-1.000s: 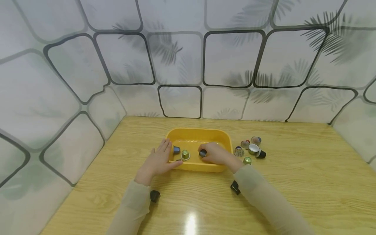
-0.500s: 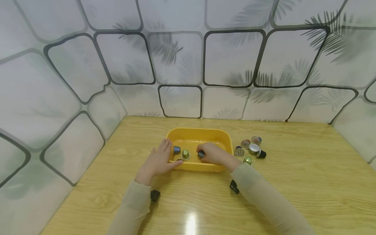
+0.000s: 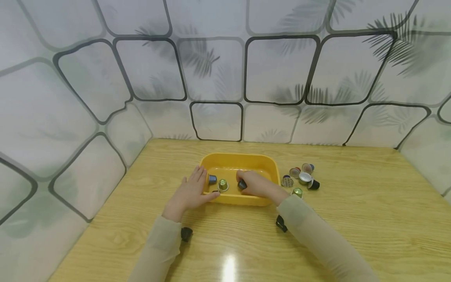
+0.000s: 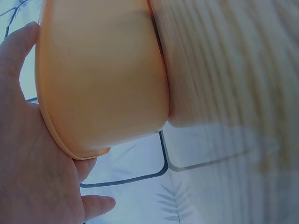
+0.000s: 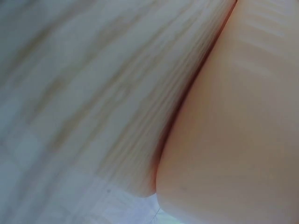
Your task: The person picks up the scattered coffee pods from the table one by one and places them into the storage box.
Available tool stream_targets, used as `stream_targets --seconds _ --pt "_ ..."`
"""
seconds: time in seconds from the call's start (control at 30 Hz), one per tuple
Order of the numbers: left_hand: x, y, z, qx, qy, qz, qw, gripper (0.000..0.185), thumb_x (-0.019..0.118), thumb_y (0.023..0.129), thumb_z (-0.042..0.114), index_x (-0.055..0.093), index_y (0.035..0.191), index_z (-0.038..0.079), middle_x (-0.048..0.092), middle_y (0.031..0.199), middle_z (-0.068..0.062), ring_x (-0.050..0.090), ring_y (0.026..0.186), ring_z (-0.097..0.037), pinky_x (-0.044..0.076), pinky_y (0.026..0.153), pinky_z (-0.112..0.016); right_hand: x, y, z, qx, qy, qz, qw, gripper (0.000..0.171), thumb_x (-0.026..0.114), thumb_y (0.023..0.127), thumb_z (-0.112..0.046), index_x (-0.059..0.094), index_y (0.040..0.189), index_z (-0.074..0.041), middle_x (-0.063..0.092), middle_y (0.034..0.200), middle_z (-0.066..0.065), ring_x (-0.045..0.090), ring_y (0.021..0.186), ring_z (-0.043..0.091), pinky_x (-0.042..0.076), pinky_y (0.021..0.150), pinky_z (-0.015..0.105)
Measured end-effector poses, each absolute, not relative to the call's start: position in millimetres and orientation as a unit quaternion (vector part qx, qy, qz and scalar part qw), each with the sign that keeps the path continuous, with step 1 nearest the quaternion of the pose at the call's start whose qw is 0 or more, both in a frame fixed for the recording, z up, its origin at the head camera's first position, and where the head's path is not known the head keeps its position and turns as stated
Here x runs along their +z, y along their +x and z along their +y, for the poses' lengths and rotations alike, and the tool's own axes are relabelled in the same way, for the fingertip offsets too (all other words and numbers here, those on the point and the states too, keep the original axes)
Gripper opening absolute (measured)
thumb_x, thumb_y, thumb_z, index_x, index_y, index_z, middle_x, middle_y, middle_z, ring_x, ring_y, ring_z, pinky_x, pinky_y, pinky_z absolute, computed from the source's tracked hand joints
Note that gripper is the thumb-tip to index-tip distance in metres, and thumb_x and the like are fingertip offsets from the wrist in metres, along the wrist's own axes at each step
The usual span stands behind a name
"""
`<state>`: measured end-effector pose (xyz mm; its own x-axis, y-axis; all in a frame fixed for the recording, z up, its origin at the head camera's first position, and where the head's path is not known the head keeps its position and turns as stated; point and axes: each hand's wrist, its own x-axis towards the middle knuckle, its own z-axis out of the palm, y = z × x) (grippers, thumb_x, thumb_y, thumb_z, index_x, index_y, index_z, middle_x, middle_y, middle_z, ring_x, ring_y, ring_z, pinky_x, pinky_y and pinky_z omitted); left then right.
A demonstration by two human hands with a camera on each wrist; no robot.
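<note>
A yellow plastic tub [image 3: 262, 162] sits on the wooden table [image 3: 352, 219]. My left hand [image 3: 190, 192] lies flat against the tub's left wall, fingers straight; the left wrist view shows the palm [image 4: 28, 154] against the tub's outer wall [image 4: 103, 74]. My right hand [image 3: 255, 185] reaches into the tub and pinches a dark capsule [image 3: 241, 184] just above its floor. A blue capsule [image 3: 211, 179] and a gold capsule [image 3: 222, 185] lie inside the tub on the left. The right wrist view shows only the blurred tub wall [image 5: 243, 121] and table.
Several loose capsules [image 3: 300, 177] lie in a cluster on the table right of the tub, a green one [image 3: 297, 192] nearest my right sleeve. Patterned wall panels [image 3: 218, 78] close in the back and both sides. Small black wrist mounts show on both sleeves.
My right hand with the dark capsule has shifted slightly left and back inside the tub. The left hand and tub have stayed put.
</note>
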<state>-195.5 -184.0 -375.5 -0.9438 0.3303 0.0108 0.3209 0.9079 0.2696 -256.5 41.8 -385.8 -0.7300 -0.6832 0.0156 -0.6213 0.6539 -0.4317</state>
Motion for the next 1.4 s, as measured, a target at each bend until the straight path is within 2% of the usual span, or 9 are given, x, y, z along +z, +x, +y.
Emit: stream_targets --seconds 0.27,0.43,0.7,1.07,1.4 --pt "-376.7 -195.3 -183.6 0.135 0.165 0.977 0.017 0.09 0.043 0.082 0.061 0.017 0.139 -0.004 0.012 0.145 -0.016 0.001 0.133 -0.026 0.013 0.098 -0.057 -386.0 -256.4 41.4 -0.198 -0.363 0.907 0.079 0.032 0.07 0.074 -0.005 0.054 0.102 -0.004 0.057 0.096 0.007 0.052 0.085 0.017 0.043 0.076 0.033" --pt "-376.9 -195.2 -183.5 0.138 0.164 0.977 0.019 0.09 0.044 0.082 0.06 0.017 0.139 -0.004 0.011 0.145 -0.016 0.001 0.133 -0.025 0.012 0.099 -0.058 -386.6 -256.5 42.8 -0.19 -0.38 0.902 0.068 0.026 0.07 0.074 -0.004 0.058 0.096 -0.003 0.058 0.094 0.006 0.052 0.086 0.018 0.043 0.076 0.033" --pt "-378.1 -196.1 -183.4 0.134 0.163 0.977 0.021 0.09 0.044 0.082 0.06 0.016 0.139 -0.003 0.009 0.145 -0.015 0.0 0.133 -0.025 0.013 0.099 -0.057 -386.8 -256.5 42.3 -0.195 -0.38 0.901 0.069 0.018 0.068 0.075 -0.002 0.057 0.088 -0.004 0.056 0.084 0.001 0.05 0.075 0.013 0.043 0.069 0.03" --pt "-376.2 -193.5 -183.1 0.146 0.17 0.975 0.013 0.091 0.044 0.082 0.06 0.018 0.138 -0.006 0.012 0.145 -0.018 0.001 0.133 -0.025 0.012 0.099 -0.057 -386.4 -255.3 44.0 -0.19 -0.383 0.902 0.064 0.021 0.069 0.075 -0.005 0.06 0.093 -0.004 0.06 0.091 0.004 0.055 0.084 0.018 0.045 0.074 0.032" --pt "-377.3 -195.7 -183.4 0.136 0.162 0.977 0.023 0.089 0.045 0.083 0.059 0.015 0.139 -0.003 0.009 0.145 -0.015 0.0 0.133 -0.025 0.011 0.1 -0.056 -386.3 -255.5 44.2 -0.185 -0.381 0.904 0.061 0.02 0.069 0.075 -0.005 0.063 0.094 -0.004 0.062 0.091 0.004 0.056 0.084 0.018 0.045 0.075 0.032"
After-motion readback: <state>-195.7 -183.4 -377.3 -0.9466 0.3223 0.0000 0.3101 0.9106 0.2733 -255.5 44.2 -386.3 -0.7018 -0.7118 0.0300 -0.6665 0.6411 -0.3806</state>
